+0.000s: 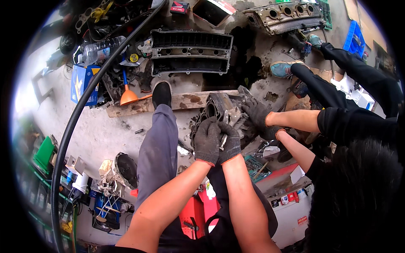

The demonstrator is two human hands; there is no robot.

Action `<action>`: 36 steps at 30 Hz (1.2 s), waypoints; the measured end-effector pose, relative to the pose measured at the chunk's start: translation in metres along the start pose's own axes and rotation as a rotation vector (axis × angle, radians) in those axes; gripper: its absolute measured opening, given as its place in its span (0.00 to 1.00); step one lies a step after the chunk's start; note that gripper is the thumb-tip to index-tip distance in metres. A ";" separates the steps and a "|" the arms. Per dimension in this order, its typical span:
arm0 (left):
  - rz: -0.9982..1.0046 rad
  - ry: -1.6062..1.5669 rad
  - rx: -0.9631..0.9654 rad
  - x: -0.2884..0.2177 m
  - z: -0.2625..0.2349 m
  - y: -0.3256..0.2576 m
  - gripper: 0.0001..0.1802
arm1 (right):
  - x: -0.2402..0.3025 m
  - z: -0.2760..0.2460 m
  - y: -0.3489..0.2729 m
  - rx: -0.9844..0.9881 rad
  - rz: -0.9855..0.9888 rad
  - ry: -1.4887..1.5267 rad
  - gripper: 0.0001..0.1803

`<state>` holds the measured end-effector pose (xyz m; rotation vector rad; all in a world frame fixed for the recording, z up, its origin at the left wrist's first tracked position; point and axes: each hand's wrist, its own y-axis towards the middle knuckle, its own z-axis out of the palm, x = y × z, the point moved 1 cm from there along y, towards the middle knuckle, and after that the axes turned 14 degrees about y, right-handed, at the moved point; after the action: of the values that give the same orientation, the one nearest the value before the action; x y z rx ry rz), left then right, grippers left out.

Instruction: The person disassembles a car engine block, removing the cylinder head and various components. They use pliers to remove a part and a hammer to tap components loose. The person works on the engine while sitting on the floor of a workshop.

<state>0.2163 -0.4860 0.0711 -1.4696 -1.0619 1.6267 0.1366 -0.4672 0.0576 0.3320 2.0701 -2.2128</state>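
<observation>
Between my feet stands a greasy engine block (217, 103) with open cylinder bores, partly covered by hands. My left hand (206, 141), in a dark grey knit glove, is at its near side with the fingers curled; what they grip is hidden. Pressed up beside it, my right hand (230, 147), gloved alike, is closed around a small shiny metal piece (223, 142), perhaps a bolt or socket. On the block's right side, a co-worker's gloved hand (256, 112) touches the metal, with their other gloved hand (271, 132) just below.
A wooden plank (185, 100) lies behind the block. Beyond it are a cover-like engine casting (192, 52) and a cylinder head (282, 19). An orange funnel (128, 97) is at left, near a black hose (86, 90). A teal tool tray (255, 168) sits at near right.
</observation>
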 end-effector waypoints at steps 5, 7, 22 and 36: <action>0.002 0.087 -0.067 0.002 0.008 -0.007 0.17 | 0.007 0.000 -0.003 -0.020 0.000 0.009 0.08; 0.051 0.136 -0.087 0.005 0.015 -0.017 0.16 | 0.010 0.003 -0.013 -0.011 0.006 -0.013 0.08; 0.090 0.196 -0.155 0.017 0.011 -0.018 0.18 | 0.024 -0.016 -0.001 0.031 0.006 -0.183 0.10; -0.018 0.435 0.124 0.021 0.002 -0.012 0.26 | 0.016 0.033 -0.048 -0.417 -0.331 -0.927 0.25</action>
<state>0.2112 -0.4621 0.0732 -1.6259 -0.7139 1.2539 0.1071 -0.4950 0.1027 -0.9351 1.9750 -1.4843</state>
